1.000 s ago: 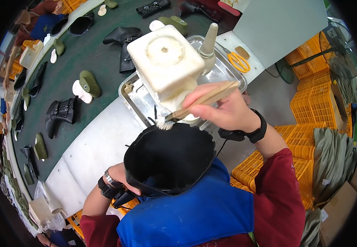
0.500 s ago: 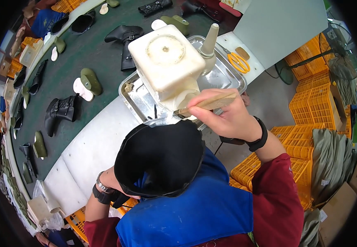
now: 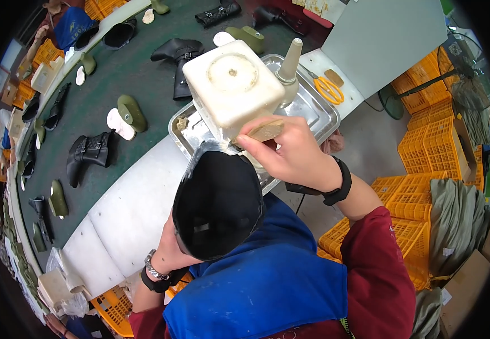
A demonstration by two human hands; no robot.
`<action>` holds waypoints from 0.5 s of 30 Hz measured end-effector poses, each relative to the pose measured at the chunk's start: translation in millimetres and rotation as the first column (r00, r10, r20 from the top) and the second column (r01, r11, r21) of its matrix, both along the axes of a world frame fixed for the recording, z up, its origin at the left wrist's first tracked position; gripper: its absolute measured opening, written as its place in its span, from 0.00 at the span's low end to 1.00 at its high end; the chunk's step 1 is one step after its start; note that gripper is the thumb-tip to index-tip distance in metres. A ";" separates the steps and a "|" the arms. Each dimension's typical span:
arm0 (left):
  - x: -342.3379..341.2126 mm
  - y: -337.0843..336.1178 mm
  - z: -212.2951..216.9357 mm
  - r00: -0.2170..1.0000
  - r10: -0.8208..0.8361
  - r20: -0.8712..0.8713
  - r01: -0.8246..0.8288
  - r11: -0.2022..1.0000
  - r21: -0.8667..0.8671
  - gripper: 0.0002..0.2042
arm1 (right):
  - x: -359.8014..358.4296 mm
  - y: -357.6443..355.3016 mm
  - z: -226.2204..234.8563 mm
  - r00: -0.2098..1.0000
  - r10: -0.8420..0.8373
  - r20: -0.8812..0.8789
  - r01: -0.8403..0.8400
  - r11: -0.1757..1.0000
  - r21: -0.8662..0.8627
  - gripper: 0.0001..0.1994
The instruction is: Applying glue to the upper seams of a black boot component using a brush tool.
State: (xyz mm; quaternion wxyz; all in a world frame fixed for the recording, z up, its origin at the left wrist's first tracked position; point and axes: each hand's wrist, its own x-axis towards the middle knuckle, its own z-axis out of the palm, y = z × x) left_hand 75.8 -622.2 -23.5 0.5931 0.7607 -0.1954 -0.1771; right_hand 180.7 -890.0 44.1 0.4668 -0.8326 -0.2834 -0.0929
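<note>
My left hand grips a black boot shaft from its left side, the wide opening facing up toward me. A pale wet streak runs along the far left part of its rim. My right hand pinches a flat wooden-handled brush, its bristles at the far edge of that rim. Just beyond, a white square plastic container stands upside down over a metal tray. Below the opening, the rest of the boot is hidden.
A squeeze bottle with a tapered nozzle stands on the tray, near orange-handled scissors. On the green conveyor lie black boots, green shoe forms and pale insoles. Yellow crates and a fan are at right.
The brush has moved left along the boot's rim, and its far left edge now shows a pale wet streak. The opening has tilted and looks narrower. More of my left hand shows.
</note>
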 end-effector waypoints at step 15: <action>-1.2 3.8 4.2 0.978 -0.116 0.172 0.111 0.993 0.040 0.48 | 15.1 15.1 3.3 0.974 0.168 -0.150 -0.105 0.929 0.355 0.08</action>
